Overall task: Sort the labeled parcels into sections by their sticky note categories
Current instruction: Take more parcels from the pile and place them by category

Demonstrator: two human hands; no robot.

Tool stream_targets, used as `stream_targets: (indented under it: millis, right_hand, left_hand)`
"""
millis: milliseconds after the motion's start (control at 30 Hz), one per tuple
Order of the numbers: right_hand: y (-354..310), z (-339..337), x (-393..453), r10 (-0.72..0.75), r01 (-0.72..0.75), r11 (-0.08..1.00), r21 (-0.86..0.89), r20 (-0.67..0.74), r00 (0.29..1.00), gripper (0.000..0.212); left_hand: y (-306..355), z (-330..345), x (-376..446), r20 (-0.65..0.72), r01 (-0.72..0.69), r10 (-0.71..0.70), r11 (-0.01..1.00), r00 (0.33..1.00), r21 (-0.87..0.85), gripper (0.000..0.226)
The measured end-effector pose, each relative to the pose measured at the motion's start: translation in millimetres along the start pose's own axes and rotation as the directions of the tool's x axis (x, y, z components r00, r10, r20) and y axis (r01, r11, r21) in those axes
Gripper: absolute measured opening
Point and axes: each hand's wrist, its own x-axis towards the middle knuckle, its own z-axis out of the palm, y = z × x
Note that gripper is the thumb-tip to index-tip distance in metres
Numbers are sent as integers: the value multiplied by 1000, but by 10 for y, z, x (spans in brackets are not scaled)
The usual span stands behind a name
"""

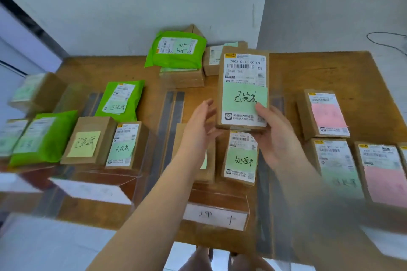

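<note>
The right hand [278, 136] holds a cardboard parcel [242, 88] by its lower right corner, thumb on the face beside the green sticky note [244, 98], which reads 已完成; the parcel is raised above the middle section of the wooden table [319, 68]. The left hand [199, 130] hovers just left of the parcel with fingers straight and spread, holding nothing; contact with the parcel's edge cannot be confirmed. Risk: a one-corner grip on a tall box can let it pivot or slip onto the 处理中 parcel [241, 157] directly below. Risk: the thumb lies against the note's edge and could peel or shift it. Parcels with matching 已完成 notes lie left of the held parcel, beyond the grey divider strips [170, 112], so that section is the likely destination. Open room there is scarce: the box with a yellow note [84, 141] and the green mailers [122, 100] sit close together, and the near table edge is just behind them. Stacking risks toppling.
</note>
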Motion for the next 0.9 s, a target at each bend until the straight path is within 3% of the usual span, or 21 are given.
stream_targets:
  millis: [67,167,400,467,567,667,900]
  right_hand:
    - [110,141,-26,25,-23,999,-46,46,999,39]
    - [299,387,-119,64,-51,994,-98,130,989,42]
    - [786,987,-457,136,-81,975,-208,264,955,36]
    - [952,1169,-557,149,-79,968,-238,289,946,30]
    - [1244,1466,-710,146,-64,964,-259,313,939,32]
    - [1575,1762,-886,147,-67,966,-251,313,938,32]
    - [2292,2412,-1217,159,-83,964,-252,294,942,41]
  left_hand:
    - [111,-195,-164,-48,-45,42,997,998,-57,30]
    - [167,-511,-427,-95,-108,108,994,990,1,41]
    - [223,-1338,-938,-192,-216,204,975,960,-48,27]
    - [218,-1621,-1033,-198,-230,218,972,956,-39,33]
    - [222,-2041,-1173,-227,-244,234,970,945,-16,44]
    - [244,-2483,-1326,-230,-250,231,967,946,-58,33]
    - [285,-3494,-1533,-212,-201,184,977,960,-64,30]
